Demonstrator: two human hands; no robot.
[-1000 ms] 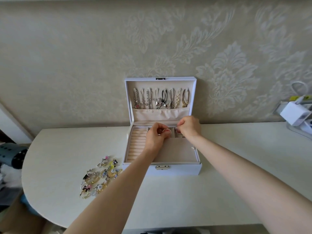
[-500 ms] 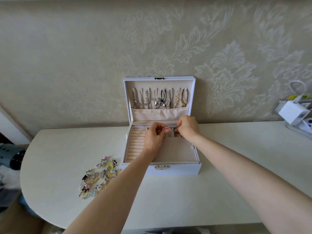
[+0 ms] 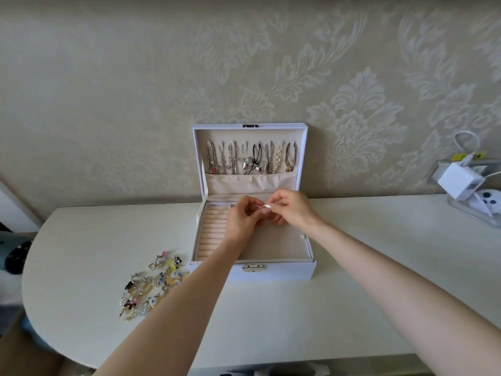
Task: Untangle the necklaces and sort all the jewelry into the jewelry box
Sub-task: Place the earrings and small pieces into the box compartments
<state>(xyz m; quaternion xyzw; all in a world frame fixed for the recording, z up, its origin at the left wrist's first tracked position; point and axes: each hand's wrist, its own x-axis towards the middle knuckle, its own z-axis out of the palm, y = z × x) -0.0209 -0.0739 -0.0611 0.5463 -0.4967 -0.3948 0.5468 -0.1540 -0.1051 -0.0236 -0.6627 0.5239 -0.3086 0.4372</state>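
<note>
Fingers (image 3: pixel 252 207) of both your hands curl inward and meet tip to tip, pinching one small silvery piece (image 3: pixel 262 207) between them; its kind is too small to tell. Your left hand (image 3: pixel 240 221) and right hand (image 3: pixel 294 210) hold it over the rear of the jewelry box's tray.

- Wallpaper (image 3: pixel 352 104): beige, matte, raised damask leaf pattern.
- Table (image 3: pixel 352 294): white, smooth top, rounded left end, set against the wall.
- Jewelry box (image 3: pixel 284 271): white, rectangular, smooth-skinned, at the back of the table, with its lid (image 3: pixel 196 158) upright against the wall. A small metal latch plate (image 3: pixel 253 268) sits on the front wall.
- Lid lining, cream fabric: necklaces (image 3: pixel 233 158) hang side by side in a row, silver and gold chains plus one black cord, with a silver bow-shaped pendant (image 3: pixel 253 166) near the middle. Their lower ends drop into a gathered fabric pocket (image 3: pixel 252 183).
- Tray, cream and velvety: ridged ring rolls (image 3: pixel 211 234) on the left, a flat open compartment (image 3: pixel 276 248) on the right.
- Loose jewelry heap (image 3: pixel 151 283): on the table left of the box, beside your left forearm. It mixes gold and silver metal, pearl-like beads, a pink star and a dark pink bow.
- Charger block (image 3: pixel 458 183): white, boxy, at the far right by the wall.
</note>
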